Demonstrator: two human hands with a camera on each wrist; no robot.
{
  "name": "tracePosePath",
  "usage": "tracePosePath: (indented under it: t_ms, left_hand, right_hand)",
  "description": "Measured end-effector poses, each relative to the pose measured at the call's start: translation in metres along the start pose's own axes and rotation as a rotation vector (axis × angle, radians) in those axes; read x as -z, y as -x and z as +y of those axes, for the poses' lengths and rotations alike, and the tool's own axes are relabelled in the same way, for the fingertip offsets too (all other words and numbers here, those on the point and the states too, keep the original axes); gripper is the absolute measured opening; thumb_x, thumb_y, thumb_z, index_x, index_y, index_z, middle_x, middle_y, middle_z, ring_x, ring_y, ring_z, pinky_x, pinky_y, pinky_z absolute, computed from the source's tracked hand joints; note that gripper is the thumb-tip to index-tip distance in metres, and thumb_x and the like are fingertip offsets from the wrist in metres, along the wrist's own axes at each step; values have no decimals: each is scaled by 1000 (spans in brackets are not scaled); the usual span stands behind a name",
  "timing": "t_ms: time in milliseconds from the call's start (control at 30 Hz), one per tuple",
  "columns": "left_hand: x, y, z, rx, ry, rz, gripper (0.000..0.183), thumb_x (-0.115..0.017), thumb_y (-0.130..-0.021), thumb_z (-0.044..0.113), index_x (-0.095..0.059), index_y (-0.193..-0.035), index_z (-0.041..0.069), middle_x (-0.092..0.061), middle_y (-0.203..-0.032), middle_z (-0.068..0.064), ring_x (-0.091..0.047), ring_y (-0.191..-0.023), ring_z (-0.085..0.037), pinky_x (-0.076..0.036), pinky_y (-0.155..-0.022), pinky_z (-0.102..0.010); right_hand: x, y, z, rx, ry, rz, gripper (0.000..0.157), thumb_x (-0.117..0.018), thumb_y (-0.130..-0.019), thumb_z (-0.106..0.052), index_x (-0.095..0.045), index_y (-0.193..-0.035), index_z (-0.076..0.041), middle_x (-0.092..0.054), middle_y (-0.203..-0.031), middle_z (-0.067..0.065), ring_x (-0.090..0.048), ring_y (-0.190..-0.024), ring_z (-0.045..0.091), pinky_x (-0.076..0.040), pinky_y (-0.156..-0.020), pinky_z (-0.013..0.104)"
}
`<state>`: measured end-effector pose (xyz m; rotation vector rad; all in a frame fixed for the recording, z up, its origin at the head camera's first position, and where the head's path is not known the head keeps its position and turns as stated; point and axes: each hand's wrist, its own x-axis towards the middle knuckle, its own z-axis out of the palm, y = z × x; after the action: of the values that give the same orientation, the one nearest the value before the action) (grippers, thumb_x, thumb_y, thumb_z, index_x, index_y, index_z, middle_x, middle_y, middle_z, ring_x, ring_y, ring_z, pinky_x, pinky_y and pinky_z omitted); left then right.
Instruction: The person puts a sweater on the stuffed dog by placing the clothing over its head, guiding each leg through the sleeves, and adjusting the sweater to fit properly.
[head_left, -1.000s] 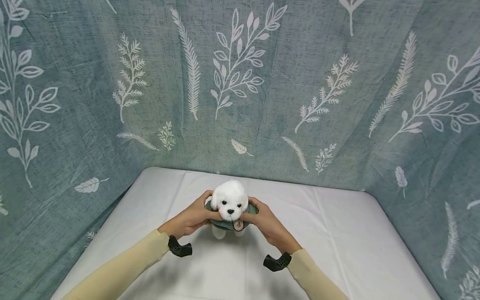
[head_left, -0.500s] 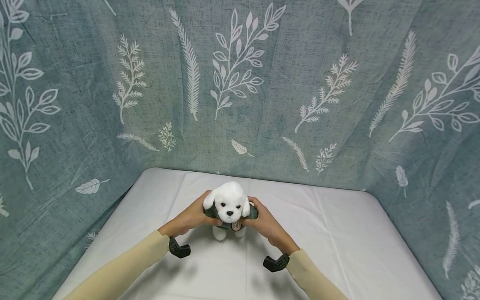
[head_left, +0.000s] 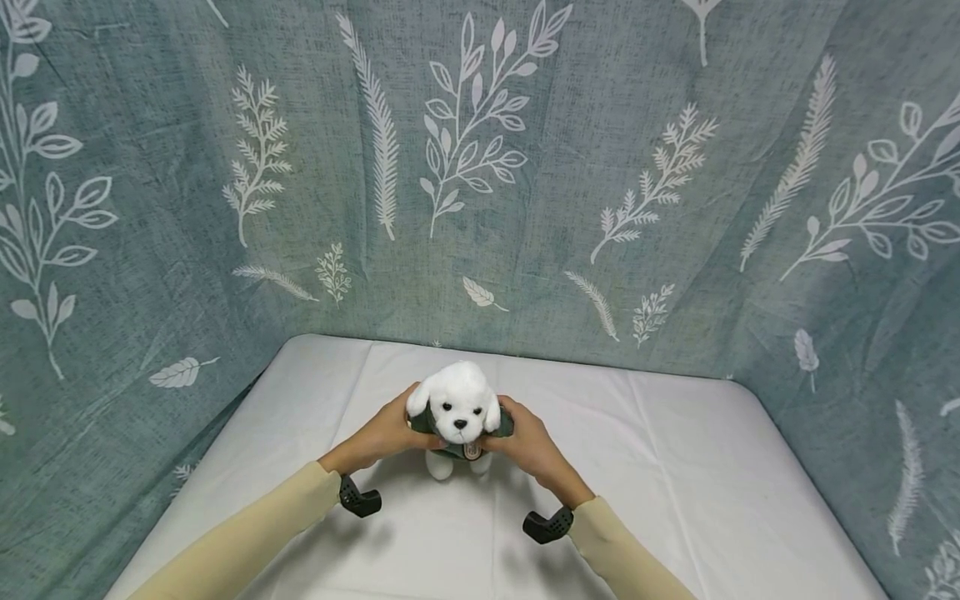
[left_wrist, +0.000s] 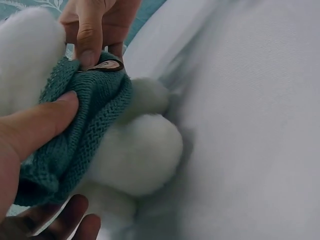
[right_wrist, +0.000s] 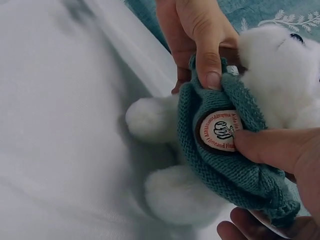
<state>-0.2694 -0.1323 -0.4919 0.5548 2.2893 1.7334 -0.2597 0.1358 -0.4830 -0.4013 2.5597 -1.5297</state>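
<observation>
A white plush dog in a green knitted sweater stands upright on the white surface, facing me. An oval patch with lettering is on the sweater's chest. My left hand grips one side of the dog, its thumb pressed on the knit and its fingers curled behind. From the other side my right hand grips it the same way, thumb at the patch. White paws stick out below the sweater's hem. Both floppy ears hang outside the sweater in the head view.
The white cloth-covered table spreads around the dog, with rounded far corners. Green-blue curtains printed with white leaves rise behind it and along both sides. A black wrist device sits on each of my wrists.
A second ago the sweater sat higher around the dog's face and covered part of the ears. Now the ears hang free and the thumbs are lower. Over the last half second little has moved.
</observation>
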Motion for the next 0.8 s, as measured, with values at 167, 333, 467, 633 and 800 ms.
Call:
tracePosePath:
  t_ms: [167, 333, 467, 633, 800]
  left_hand:
    - [-2, 0, -2, -2, 7, 1, 90, -91, -81, 27, -41, -155, 30, -51, -148, 3, -45, -139, -21, -35, -113, -52]
    - [-5, 2, -4, 36, 7, 40, 83, -90, -81, 28, -47, -151, 23, -54, -144, 0, -46, -136, -23, -34, -113, -52]
    - [-7, 2, -3, 63, 30, 49, 76, -88, -84, 28, -49, -149, 19, -54, -145, -2, -45, -138, -25, -35, -113, -53]
    - [-8, 3, 3, 117, 38, 94, 75, -88, -83, 36, -50, -145, 17, -51, -141, -6, -46, -133, -27, -37, -110, -54]
    - [-8, 2, 9, 116, 56, 108, 79, -87, -83, 40, -45, -148, 22, -46, -142, -5, -41, -134, -27, -34, -110, -55]
  right_hand:
    - [1, 1, -1, 10, 10, -11, 66, -86, -86, -27, -57, -145, -19, -54, -149, 9, -39, -145, 37, -30, -113, 64]
    - [-1, 2, 1, 30, -28, -33, 66, -86, -87, -28, -57, -146, -22, -55, -148, 5, -43, -143, 33, -35, -112, 61]
    - [-1, 3, 2, 31, -71, -38, 63, -85, -87, -30, -58, -144, -24, -57, -145, 3, -47, -140, 30, -38, -110, 59]
    - [-1, 3, -1, -2, -143, -14, 73, -85, -87, -33, -50, -150, -24, -54, -147, 4, -43, -142, 30, -36, -111, 60]
    - [1, 4, -4, -32, -173, -1, 72, -86, -85, -41, -54, -147, -22, -56, -145, 3, -45, -141, 29, -38, -111, 57]
